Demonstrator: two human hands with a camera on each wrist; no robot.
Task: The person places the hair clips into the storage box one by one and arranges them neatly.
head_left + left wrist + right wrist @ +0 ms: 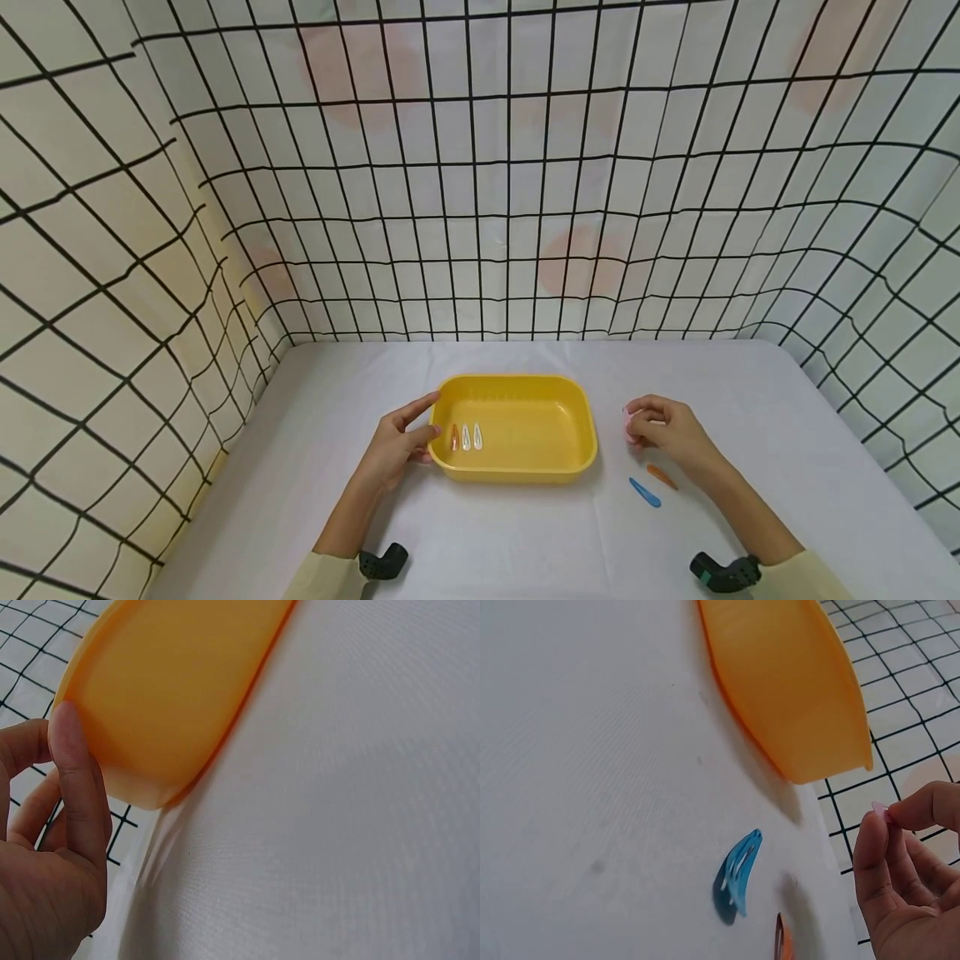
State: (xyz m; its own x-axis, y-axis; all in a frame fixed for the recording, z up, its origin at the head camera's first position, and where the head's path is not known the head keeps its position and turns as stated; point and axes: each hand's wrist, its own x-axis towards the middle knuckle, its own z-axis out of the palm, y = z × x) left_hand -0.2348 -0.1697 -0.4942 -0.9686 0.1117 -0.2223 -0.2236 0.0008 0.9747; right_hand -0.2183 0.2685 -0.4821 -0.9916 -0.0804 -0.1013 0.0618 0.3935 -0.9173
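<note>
Our right hand (666, 427), nearly closed, pinches what seems a pink clip (880, 811) right of the yellow tray (536, 433), whose left rim our left hand (392, 448) grips. We judge the clip light, stiff, slippery, best held by its flat sides.

Three clips (466, 437) inside tray (532, 433)

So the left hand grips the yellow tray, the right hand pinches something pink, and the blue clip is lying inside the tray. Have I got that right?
Not quite: the blue clip lies outside the tray, on the table, as the head view shows. The left hand does grip the tray, and the right hand pinches something pink.
</note>
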